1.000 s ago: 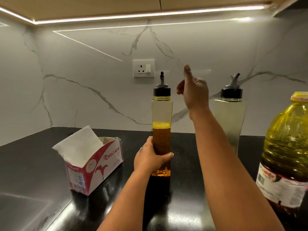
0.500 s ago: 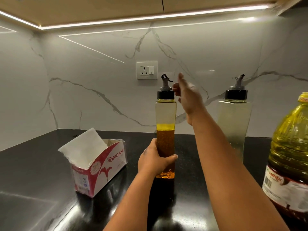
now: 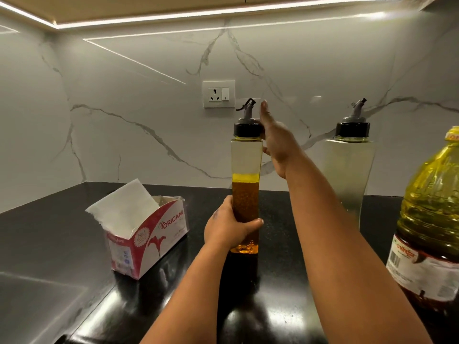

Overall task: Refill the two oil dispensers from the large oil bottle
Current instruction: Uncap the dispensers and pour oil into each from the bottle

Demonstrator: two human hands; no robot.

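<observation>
The oil dispenser [image 3: 246,184] nearest the person stands upright on the black bench [image 3: 62,244], about half full of amber oil, its black cap [image 3: 247,129] on. A second ago the right hand [image 3: 278,142] was raised in the air between the two dispensers; it has since come across and now rests against the right side of that cap, one finger stretched up past the spout. Whether it has a proper hold of the cap I cannot tell. The left hand [image 3: 229,228] has kept its grip round the lower body of the dispenser. This looks like the start of unscrewing the cap, so no pouring has begun.

Counted: two dispensers, the second [image 3: 350,180] standing capped and near empty to the right; one large oil bottle [image 3: 432,219] at the right edge, its cap on; one tissue box [image 3: 149,234] to the left; one wall socket [image 3: 218,94].
</observation>
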